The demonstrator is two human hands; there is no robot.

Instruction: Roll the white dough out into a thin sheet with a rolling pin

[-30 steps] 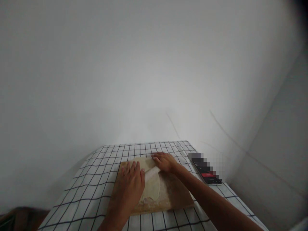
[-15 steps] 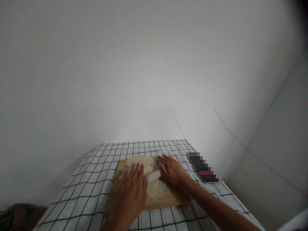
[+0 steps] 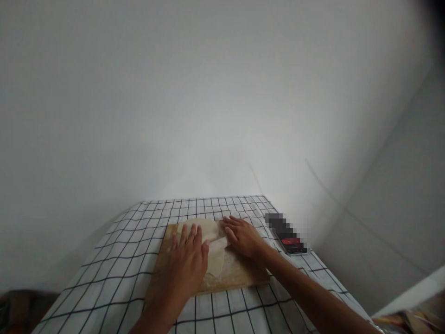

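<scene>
A pale rolling pin [image 3: 218,243] lies across a thin sheet of dough [image 3: 215,264] on a floured wooden board [image 3: 243,277]. My left hand [image 3: 189,255] rests flat over the pin's left part, fingers stretched forward and slightly apart, hiding that end. On the other end, my right hand [image 3: 243,235] lies palm down with its fingers extended and pointing left. Dough shows both beyond the pin and on its near side.
A black-and-white checked cloth [image 3: 118,273] covers the table under the board. To the right lies a phone [image 3: 295,246], partly blurred by pixel blocks. White walls [image 3: 222,116] stand behind and at the right.
Both hands and the rolling pin have moved slightly forward over the dough, leaving a little more of it showing on the near side. The camera view has shifted a little.
</scene>
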